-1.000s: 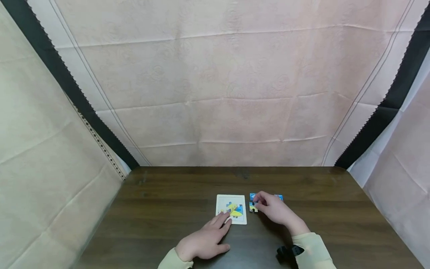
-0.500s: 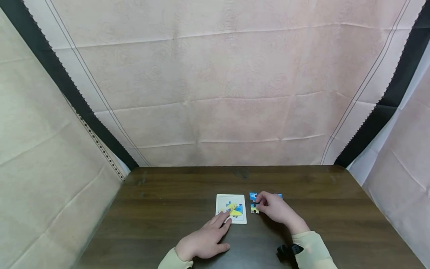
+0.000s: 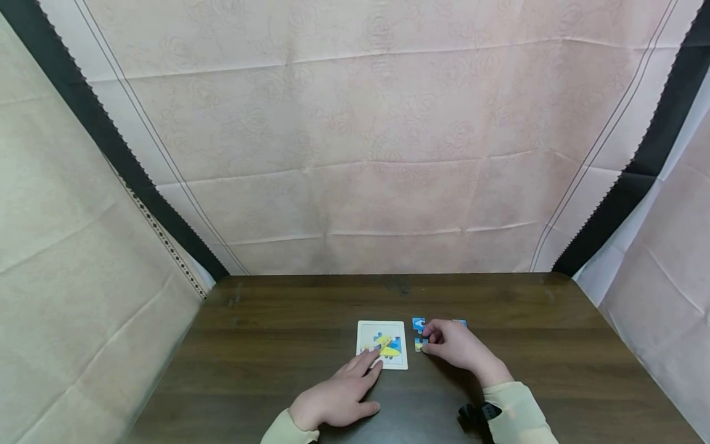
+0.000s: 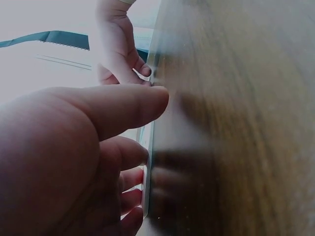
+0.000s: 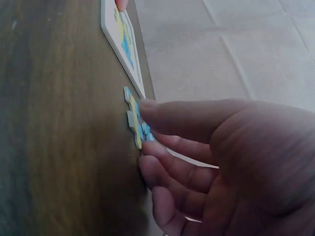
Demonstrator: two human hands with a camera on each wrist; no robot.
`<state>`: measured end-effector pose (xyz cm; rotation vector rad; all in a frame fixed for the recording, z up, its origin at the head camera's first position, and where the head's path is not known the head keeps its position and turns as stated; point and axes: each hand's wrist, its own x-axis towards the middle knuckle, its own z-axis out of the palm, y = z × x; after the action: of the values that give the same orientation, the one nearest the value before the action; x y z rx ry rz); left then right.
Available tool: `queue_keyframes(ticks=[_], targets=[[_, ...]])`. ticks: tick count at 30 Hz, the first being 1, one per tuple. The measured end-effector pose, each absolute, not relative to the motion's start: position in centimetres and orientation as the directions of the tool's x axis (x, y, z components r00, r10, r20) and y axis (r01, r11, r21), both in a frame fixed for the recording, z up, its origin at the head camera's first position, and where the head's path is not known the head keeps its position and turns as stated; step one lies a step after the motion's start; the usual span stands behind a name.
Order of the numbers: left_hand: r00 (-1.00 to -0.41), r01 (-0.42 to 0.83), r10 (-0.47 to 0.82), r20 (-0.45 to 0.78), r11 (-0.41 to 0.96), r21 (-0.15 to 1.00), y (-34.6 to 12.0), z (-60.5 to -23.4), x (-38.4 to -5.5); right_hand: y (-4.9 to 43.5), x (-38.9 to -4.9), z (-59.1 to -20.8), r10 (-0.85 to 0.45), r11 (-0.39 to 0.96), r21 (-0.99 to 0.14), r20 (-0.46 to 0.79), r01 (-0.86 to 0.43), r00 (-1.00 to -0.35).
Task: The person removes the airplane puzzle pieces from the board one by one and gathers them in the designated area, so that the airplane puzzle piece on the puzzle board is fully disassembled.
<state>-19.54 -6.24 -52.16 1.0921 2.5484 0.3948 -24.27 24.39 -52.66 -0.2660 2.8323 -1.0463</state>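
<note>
We count two hands, one flat white puzzle board [image 3: 366, 330] with a blue-and-yellow picture, and at least three loose pieces on the smooth wood-grain table [image 3: 266, 345]; the right hand may hide others. Our left hand [image 3: 344, 391] lies with fingers extended over the board's near-left corner. Our right hand [image 3: 457, 346] is curled, thumb and fingertips pinching the yellow piece [image 3: 419, 345] just right of the board. Its notched edge faces us; we cannot tell a long axis. Two blue pieces [image 3: 418, 324] lie beyond.
</note>
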Motion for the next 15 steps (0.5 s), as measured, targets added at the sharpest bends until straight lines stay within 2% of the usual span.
queue_keyframes(ticks=[15], targets=[[-0.645,0.637,0.737,-0.204,0.665,0.389,-6.27,-52.38,-19.65,24.24,-24.25,-52.38,-0.209,0.777,-0.616,-0.06,-0.128,-0.976]])
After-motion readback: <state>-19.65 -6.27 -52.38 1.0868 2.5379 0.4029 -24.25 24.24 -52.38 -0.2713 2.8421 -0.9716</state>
